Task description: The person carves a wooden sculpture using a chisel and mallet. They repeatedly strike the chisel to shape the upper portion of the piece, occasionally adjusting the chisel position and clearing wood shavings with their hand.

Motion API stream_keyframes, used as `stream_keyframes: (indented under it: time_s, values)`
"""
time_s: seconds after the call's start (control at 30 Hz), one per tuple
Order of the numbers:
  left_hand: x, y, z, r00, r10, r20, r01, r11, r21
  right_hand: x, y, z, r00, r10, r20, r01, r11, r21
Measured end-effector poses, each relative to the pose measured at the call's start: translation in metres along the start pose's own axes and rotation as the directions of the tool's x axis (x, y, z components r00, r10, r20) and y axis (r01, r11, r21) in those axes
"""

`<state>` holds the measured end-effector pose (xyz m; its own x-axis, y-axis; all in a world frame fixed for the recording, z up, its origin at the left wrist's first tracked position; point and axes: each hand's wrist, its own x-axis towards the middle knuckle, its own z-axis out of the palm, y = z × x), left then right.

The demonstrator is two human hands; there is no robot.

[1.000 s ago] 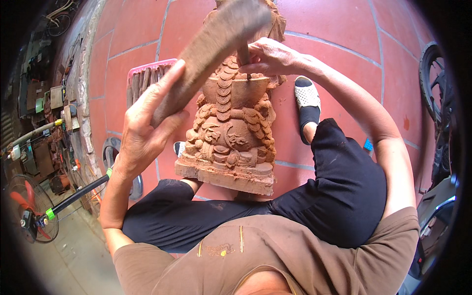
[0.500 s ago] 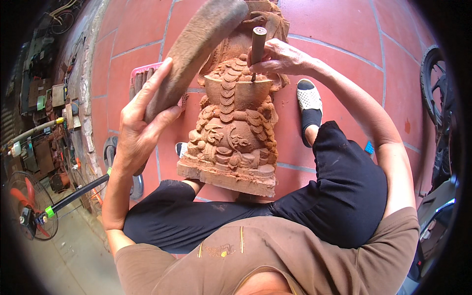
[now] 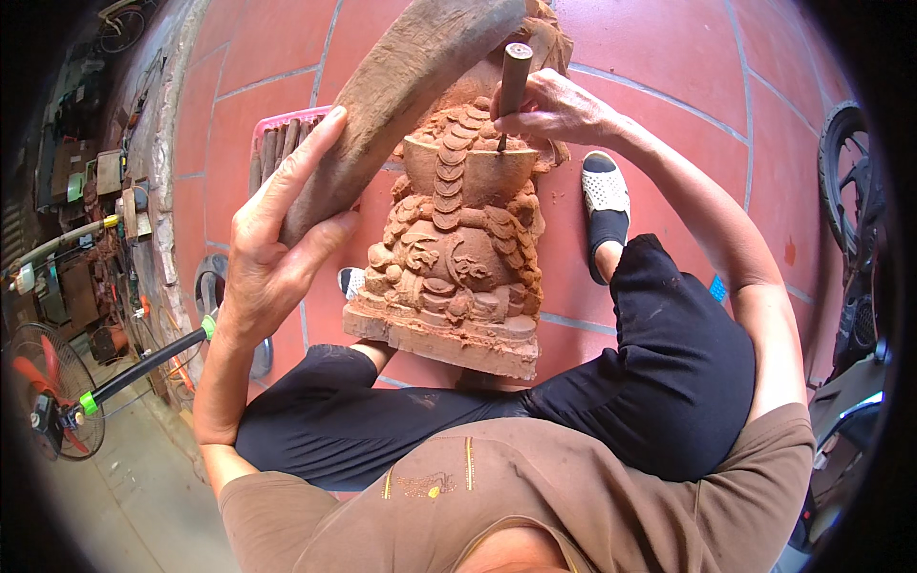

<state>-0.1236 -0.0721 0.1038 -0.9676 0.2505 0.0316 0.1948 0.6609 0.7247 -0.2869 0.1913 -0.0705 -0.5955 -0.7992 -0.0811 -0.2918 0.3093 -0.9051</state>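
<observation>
A reddish-brown wood carving [image 3: 447, 263] stretches away from me between my legs, covered in rounded relief with a column of overlapping discs. My left hand [image 3: 272, 258] grips a heavy curved wooden mallet [image 3: 396, 100], whose far end hangs over the upper part of the carving, left of the chisel. In my right hand [image 3: 554, 110] is a chisel [image 3: 514, 81] with a round wooden handle, pinched near the handle's lower part. It stands nearly upright, its thin blade meeting the rim of a carved bowl shape. The mallet hides part of the carving's far end.
Beside the carving on the left, a pink tray [image 3: 301, 115] holds several wooden-handled tools. Red tiles [image 3: 669, 105] cover the floor. A fan [image 3: 57, 392] and cluttered shelves stand at the left; a wheel [image 3: 845, 177] is at the right. My foot wears a white shoe [image 3: 605, 186].
The mallet's far end has swung right, closer to the chisel's top. The chisel stays at the bowl's rim with nearly the same tilt. The view has shifted slightly.
</observation>
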Motion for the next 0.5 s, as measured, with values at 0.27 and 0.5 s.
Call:
stream_keyframes:
  time_s: [0.27,0.5]
  values:
    - [-0.002,-0.005,-0.002,1.0,0.015,-0.02,-0.015,1.0,-0.007,0.0,0.018,-0.001,0.997,0.038,-0.06,-0.024,0.976,0.217]
    - [-0.01,-0.007,-0.006,0.998,-0.052,-0.022,0.051,0.998,-0.038,0.002,0.024,-0.012,0.988,0.024,-0.15,0.026,0.946,0.323]
